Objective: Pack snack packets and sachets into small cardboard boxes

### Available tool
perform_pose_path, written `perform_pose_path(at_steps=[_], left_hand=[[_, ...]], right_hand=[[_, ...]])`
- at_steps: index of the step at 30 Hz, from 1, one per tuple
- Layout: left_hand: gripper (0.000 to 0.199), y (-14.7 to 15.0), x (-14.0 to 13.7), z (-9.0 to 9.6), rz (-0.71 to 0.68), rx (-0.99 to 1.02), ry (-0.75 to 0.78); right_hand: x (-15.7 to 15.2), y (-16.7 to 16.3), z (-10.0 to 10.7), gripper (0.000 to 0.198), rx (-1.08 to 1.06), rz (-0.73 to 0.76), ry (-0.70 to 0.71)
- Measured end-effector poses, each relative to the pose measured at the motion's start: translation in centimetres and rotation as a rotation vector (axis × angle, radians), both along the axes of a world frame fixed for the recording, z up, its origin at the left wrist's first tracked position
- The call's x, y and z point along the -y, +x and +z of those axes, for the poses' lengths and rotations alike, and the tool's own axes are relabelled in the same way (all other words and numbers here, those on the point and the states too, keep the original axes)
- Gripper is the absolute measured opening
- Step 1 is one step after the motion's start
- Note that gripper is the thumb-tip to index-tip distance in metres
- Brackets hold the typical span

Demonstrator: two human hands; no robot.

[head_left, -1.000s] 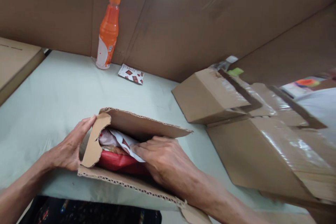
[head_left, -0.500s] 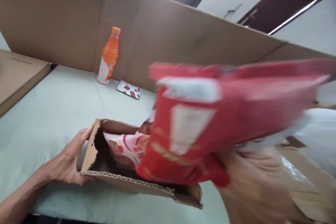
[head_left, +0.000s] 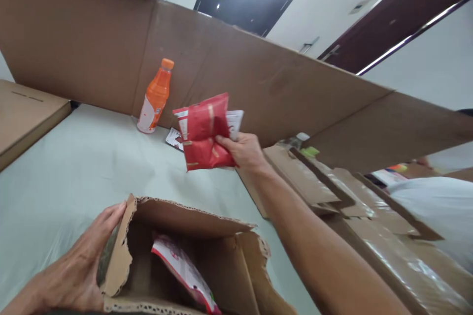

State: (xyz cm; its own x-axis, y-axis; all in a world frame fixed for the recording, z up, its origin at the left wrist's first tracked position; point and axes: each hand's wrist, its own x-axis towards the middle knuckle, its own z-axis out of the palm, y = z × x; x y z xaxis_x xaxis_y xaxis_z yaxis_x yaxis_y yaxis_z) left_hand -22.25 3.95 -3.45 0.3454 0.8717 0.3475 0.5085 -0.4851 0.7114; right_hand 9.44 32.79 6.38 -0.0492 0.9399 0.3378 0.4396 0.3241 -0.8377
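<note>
My right hand (head_left: 246, 150) reaches over the far part of the table, closed on a red snack packet (head_left: 205, 133) with gold and white print. A white packet (head_left: 235, 120) shows behind it, apparently in the same grip. At the lower left, my left hand (head_left: 86, 261) is closed around the left side of an open cardboard box (head_left: 188, 214) with torn, ragged edges. Inside the box a white and pink packet (head_left: 181, 263) lies slanted. Beyond the red packet, a small white packet with brown squares (head_left: 174, 139) lies on the table, partly covered from view.
An orange drink bottle (head_left: 155, 96) stands by the tall cardboard wall (head_left: 236, 74). A flat cardboard box (head_left: 27, 113) lies at left on the pale table (head_left: 99, 157). Taped cardboard boxes (head_left: 354, 206) stand at right, near a person in a white sleeve (head_left: 439, 206).
My right hand has carried the red packet away from above the box to the far side of the table. The box appears nearer and lower in view, its inside more exposed.
</note>
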Motion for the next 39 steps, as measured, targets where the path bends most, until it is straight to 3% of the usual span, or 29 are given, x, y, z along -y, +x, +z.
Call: perform_pose_path(at_steps=[3,5,8,10,11,14,16,18,20,22,24,27,30,32,33,35,37,39], left_hand=[[0.133,0.0,0.1,-0.3,0.012,-0.013,-0.009],[0.129,0.0,0.0,-0.2,-0.003,0.001,-0.024],[0.125,0.1,-0.1,0.2,-0.022,0.026,-0.03],[0.124,0.2,-0.2,0.6,-0.034,0.043,-0.049],[0.123,0.3,-0.3,0.8,-0.038,0.057,-0.061],[0.114,0.6,-0.5,1.6,-0.049,0.092,-0.094],[0.109,0.5,-0.7,1.9,-0.065,0.097,-0.086],[0.107,0.3,-0.7,1.7,-0.085,0.084,-0.065],[0.11,0.0,-0.7,1.3,-0.094,0.066,-0.051],[0.113,-0.2,-0.7,0.8,-0.085,0.051,-0.05],[0.119,-0.2,-0.6,0.4,-0.076,0.043,-0.05],[0.121,-0.1,-0.4,0.0,-0.075,0.042,-0.022],[0.122,-0.1,-0.3,-0.4,-0.07,0.044,0.0],[0.125,-0.2,-0.2,-0.9,-0.054,0.034,-0.026],[0.127,-0.3,-0.1,-1.1,-0.046,0.033,-0.05],[0.133,-0.6,0.0,-1.5,-0.042,0.047,-0.106],[0.138,-0.8,0.0,-1.8,-0.042,0.081,-0.15],[0.14,-1.0,0.0,-1.9,-0.043,0.105,-0.165]], right_hand=[[-2.7,-2.5,-0.5,0.029,-0.053,-0.046,-0.033],[-2.4,-2.9,0.3,0.02,-0.091,-0.112,-0.038],[2.4,-2.0,2.9,0.011,-0.143,-0.102,0.037],[7.9,-1.4,5.2,0.009,-0.088,0.036,0.13],[10.9,-1.3,6.2,0.009,0.013,0.13,0.148],[18.4,-2.2,7.7,0.015,0.455,0.581,-0.087],[21.1,-3.9,6.8,0.021,0.826,0.69,-0.197],[21.8,-6.0,5.2,0.029,1.152,0.68,-0.244],[21.5,-7.5,3.8,0.033,1.307,0.708,-0.256],[20.9,-7.9,3.3,0.033,1.313,0.75,-0.263],[20.6,-6.7,3.9,0.032,1.188,0.745,-0.258],[20.5,-3.2,6.6,0.039,0.754,0.66,-0.28],[19.5,-0.7,9.7,0.04,0.288,0.303,-0.278],[17.4,-0.5,10.8,0.03,0.141,0.03,-0.099],[15.8,-0.8,11.0,0.026,0.146,-0.054,0.038],[12.1,-1.8,10.6,0.029,0.274,-0.083,0.266],[8.2,-2.7,9.4,0.028,0.404,-0.039,0.305],[5.4,-3.1,7.8,0.014,0.416,-0.019,0.236]])
